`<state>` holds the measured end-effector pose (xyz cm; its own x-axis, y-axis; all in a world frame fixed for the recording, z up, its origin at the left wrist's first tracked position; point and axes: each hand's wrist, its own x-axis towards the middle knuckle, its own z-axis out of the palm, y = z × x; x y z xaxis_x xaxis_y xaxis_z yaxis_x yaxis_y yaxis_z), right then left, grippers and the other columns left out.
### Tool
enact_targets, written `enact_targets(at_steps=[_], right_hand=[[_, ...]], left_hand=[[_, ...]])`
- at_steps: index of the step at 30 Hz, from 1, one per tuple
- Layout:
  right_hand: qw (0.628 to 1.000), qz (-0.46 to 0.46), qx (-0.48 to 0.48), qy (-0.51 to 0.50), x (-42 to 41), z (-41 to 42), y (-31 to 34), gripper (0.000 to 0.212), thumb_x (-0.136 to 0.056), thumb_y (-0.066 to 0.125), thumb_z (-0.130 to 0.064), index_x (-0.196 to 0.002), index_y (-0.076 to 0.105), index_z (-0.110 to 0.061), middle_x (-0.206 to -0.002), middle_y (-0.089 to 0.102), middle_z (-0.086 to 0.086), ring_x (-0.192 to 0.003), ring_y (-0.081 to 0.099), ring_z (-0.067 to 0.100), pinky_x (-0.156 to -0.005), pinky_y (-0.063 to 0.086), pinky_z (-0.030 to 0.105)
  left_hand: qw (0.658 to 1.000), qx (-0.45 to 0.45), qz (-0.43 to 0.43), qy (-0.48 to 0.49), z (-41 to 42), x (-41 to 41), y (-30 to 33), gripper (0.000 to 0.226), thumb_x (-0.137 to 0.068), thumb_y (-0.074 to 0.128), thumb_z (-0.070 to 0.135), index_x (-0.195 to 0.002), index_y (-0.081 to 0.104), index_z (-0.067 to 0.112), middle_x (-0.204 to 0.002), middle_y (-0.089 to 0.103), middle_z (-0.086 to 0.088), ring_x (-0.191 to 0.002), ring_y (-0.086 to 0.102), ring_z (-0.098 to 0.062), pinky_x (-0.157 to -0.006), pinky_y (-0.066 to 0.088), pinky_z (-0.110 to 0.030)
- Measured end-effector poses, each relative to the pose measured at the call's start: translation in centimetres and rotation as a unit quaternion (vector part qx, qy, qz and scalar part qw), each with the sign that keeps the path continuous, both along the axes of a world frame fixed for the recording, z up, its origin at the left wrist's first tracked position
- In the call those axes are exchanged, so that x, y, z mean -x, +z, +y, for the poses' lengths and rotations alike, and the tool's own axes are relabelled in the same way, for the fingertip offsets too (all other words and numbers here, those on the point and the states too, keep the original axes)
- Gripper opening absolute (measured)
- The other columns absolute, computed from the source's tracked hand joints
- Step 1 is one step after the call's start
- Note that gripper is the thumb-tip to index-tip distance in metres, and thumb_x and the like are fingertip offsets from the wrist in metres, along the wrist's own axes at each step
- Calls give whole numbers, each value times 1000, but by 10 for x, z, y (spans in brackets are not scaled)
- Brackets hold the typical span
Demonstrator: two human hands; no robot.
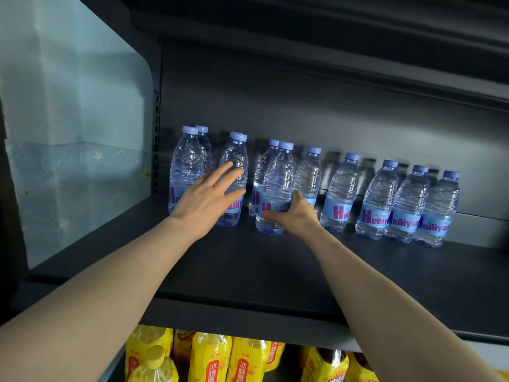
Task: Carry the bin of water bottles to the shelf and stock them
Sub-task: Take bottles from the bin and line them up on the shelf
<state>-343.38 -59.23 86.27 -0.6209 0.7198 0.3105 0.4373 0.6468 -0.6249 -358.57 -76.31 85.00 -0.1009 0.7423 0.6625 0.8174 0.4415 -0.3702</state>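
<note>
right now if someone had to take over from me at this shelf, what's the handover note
Left hand: open, fingers spread against the second bottle from the left, steadying or nudging it.
Right hand: wrapped round the label of the front middle bottle, which stands on the shelf.
Placed: about ten water bottles stand upright along the back of the dark shelf, some two deep on the left, a tight group of three on the right.
Bin: not in view.
Left: release the held bottle, even out the row; whether more bottles remain cannot be told. Yellow drinks below are not part of this.
</note>
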Motion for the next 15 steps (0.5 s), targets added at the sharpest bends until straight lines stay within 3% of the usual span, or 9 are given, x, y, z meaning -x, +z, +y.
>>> enact_targets(at_steps=[8,15], right_hand=[[1000,2,5,5,2,3,0,60,-69,84,-46,-106,45,-18,-98,60,-3,-90,58,18,-73,43,29],[1000,-6,26,11,1,1,2,70,-68,84,-48,-118,48,-15,-111,65,1,-103,62,23,-87,52,38]], left_hand=[[1000,-1,-1,4,-1,-3,1,84,-64,86,1,-137,53,24,-159,22,-9,-149,18,-31,-107,42,-46],[1000,4,-14,15,-3,-13,5,80,-64,86,2,-135,56,22,-158,27,-10,-148,22,-31,-107,42,-46]])
